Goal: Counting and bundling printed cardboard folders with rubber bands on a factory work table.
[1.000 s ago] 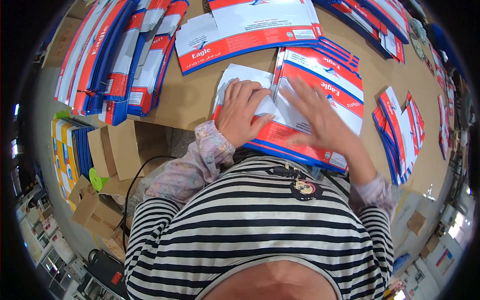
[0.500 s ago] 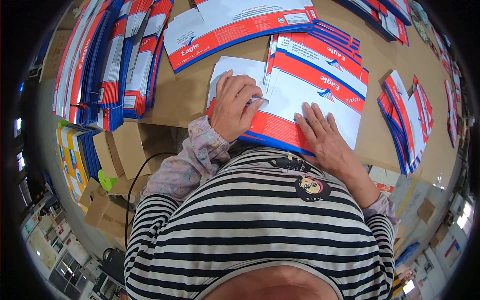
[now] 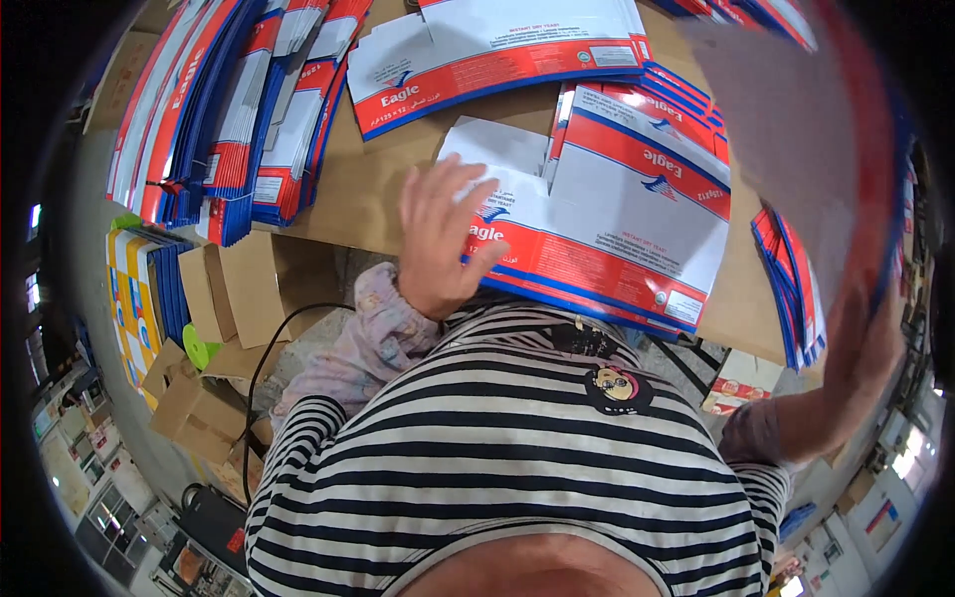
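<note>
The left hand (image 3: 436,239) lies flat, fingers spread, pinning the flattened red, white and blue carton (image 3: 587,234) at the table (image 3: 363,204) edge, while at three o'clock the right hand (image 3: 863,343) grips a blurred carton sheet (image 3: 796,129) lifted high. If that sheet swings across fast, it could likely scatter the small stack (image 3: 791,289) at four o'clock. If the left palm lifts, the overhanging carton may slide off.

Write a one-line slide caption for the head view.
Left hand flat on a red, white and blue carton blank; right hand lifts a blurred blank.
</note>
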